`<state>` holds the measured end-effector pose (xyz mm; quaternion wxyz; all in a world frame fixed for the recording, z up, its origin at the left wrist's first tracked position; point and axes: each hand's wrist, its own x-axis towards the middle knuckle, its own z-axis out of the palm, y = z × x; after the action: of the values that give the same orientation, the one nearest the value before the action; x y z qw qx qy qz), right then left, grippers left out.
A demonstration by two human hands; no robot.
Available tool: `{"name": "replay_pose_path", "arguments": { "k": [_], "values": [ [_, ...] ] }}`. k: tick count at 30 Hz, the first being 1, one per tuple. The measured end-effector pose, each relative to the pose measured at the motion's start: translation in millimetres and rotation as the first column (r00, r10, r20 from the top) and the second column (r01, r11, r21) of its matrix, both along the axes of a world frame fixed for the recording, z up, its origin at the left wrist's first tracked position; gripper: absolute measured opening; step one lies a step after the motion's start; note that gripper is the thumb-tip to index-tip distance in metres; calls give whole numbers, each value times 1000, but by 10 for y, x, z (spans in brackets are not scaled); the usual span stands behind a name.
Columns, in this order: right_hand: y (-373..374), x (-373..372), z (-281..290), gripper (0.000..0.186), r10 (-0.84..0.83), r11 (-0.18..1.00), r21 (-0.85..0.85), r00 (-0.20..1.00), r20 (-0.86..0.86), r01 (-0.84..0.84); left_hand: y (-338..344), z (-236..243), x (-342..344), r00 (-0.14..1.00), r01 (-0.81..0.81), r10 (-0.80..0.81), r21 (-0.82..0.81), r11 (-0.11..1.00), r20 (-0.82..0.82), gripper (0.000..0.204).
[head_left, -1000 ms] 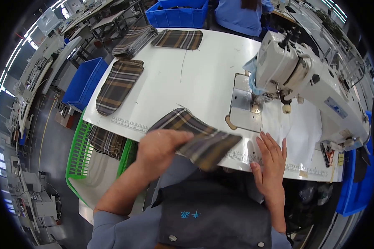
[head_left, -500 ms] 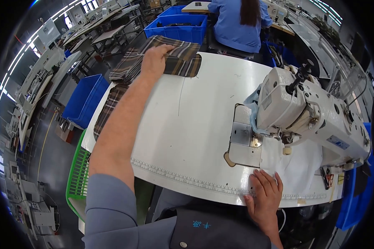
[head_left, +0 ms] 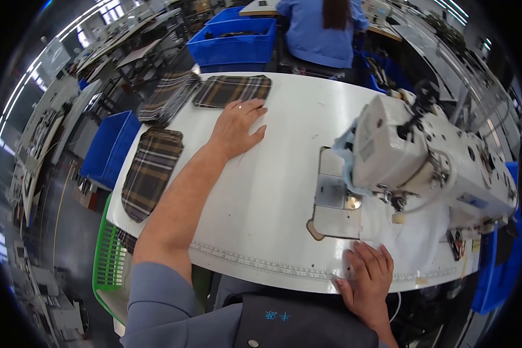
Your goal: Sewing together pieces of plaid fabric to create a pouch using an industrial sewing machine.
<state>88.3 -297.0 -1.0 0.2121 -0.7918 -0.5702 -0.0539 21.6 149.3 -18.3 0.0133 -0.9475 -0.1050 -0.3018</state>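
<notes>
- Your left hand [head_left: 236, 126] lies open and flat on the white sewing table [head_left: 272, 191], upper centre of the frame, fingers spread and pointing toward the upper right; it grips nothing.
- Just above those fingertips, the plaid fabric piece [head_left: 232, 90] lies flat near the table's far edge, a dark brown check with rounded corners. Your fingers are just beside its lower edge; whether they touch it cannot be told.
- A second plaid stack [head_left: 168, 95] sits to its left, at the table's upper left corner, partly over the edge.
- A third plaid piece [head_left: 152, 169] lies along the table's left edge, left of your forearm and apart from it.
- Your right hand [head_left: 368, 278] rests open, palm down, at the near edge of the table in the lower right of the frame, fingers on the white cloth [head_left: 417, 243] spread under the machine; it clasps nothing.
- The white sewing machine [head_left: 423, 156] fills the right of the frame, with its metal needle plate [head_left: 333, 203] just above your right hand.
- A green basket [head_left: 107, 261] hangs below the table at lower left.
- 2 blue bins show: 1 [head_left: 107, 148] at left, 1 [head_left: 232, 43] at top centre.
- Another person in a blue top [head_left: 322, 32] sits beyond the table, back to you.
</notes>
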Motion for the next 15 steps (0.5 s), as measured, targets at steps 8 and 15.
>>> {"name": "replay_pose_path", "arguments": {
  "k": [8,15],
  "values": [
    [-59,217,-145,19,226,835,529,971,-80,-151,-1817,156,-195,821,538,-539,-63,841,-189,29],
    [-545,513,-80,16,27,771,637,996,-84,33,-2900,404,252,672,719,-740,-213,662,-29,35]
  ]
}}
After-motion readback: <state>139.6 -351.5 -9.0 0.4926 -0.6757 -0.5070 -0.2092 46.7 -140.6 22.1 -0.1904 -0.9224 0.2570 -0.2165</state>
